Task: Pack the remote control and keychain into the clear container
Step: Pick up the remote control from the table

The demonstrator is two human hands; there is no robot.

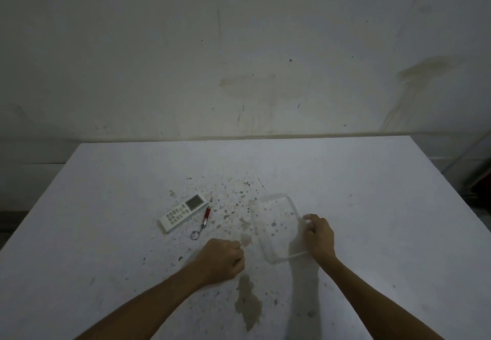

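**Right hand on the clear container, remote and keychain loose on the table**

The clear container [279, 229] lies on the white, stained table [372, 207] just right of centre. The right hand [318, 236] grips its rim at the 3 o'clock side, fingers curled over the edge. The left hand [221, 260] rests on the table at the container's 8 o'clock, closed into a loose fist (whether it holds anything cannot be told). The white remote control [183, 212] lies at about 10 o'clock from the left hand, screen end pointing away. Just beside it, toward 3 o'clock, lies the keychain [203, 221], a red and silver barrel with a ring at its near end.
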